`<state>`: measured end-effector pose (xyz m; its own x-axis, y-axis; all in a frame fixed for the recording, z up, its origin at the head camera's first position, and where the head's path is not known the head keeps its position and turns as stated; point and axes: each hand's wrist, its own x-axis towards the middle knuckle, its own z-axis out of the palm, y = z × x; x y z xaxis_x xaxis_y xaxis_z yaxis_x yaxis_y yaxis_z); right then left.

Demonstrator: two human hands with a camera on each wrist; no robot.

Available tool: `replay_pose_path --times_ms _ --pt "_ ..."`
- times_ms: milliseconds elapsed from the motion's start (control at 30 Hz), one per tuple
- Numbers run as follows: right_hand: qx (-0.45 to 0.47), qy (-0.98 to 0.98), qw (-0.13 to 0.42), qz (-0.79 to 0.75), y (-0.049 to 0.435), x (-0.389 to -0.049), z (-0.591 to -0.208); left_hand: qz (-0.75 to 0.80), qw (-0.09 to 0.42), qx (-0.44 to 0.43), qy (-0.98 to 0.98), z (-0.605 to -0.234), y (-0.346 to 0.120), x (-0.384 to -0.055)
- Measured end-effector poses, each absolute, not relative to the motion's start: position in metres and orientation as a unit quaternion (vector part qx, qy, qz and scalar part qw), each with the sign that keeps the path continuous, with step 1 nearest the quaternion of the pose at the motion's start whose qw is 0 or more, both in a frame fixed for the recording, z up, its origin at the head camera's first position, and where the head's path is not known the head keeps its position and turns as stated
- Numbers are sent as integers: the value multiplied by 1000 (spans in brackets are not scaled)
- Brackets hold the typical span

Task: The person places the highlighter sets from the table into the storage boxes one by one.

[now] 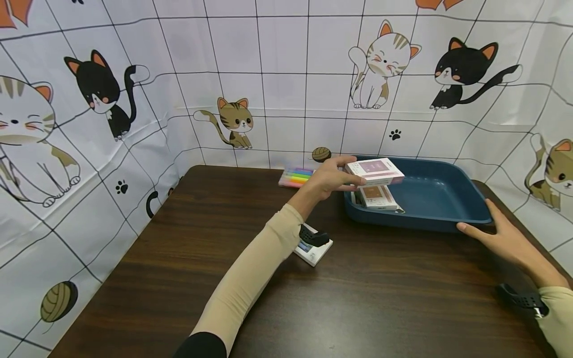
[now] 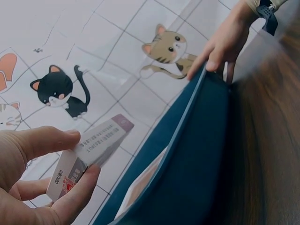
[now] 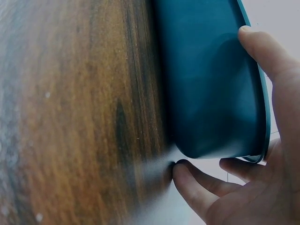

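1. Upper carton (image 1: 375, 170): a flat, rectangular, white-and-pink box with crisp edges and fine print, is sitting in the left hand (image 1: 329, 178), above the left end of the tray.
2. Left hand is holding the upper carton between thumb and fingers; in the left wrist view the thumb is pressing one edge and a finger the other.
3. Lower carton (image 1: 378, 199): white with a brown printed panel, is lying inside the tray, beneath the upper carton.
4. Tray (image 1: 429, 196): dark blue, smooth, plastic-looking, a shallow rectangle with rounded corners and a thin lip, is resting on the worktop (image 1: 380, 298).
5. Right hand (image 1: 506, 238) is gripping the tray's near right corner, thumb against the near side, fingers bending around the end.
6. Colored pens (image 1: 293, 178) are lying in a row left of the tray; a white box (image 1: 319, 253) is lying nearer, partly hidden by the left wrist's black band (image 1: 315, 236).
7. Worktop is showing dark, streaky wood grain; behind it, a creased white sheet (image 1: 286, 94) is carrying grid lines and cartoon cats.
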<state>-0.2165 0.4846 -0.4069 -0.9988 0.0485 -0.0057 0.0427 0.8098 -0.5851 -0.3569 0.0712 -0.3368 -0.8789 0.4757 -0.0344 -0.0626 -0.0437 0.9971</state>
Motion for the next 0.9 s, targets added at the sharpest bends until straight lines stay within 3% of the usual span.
replay_pose_path --times_ms 900 --pt "-17 -947 9 321 485 -217 -408 704 236 176 646 -336 115 -340"
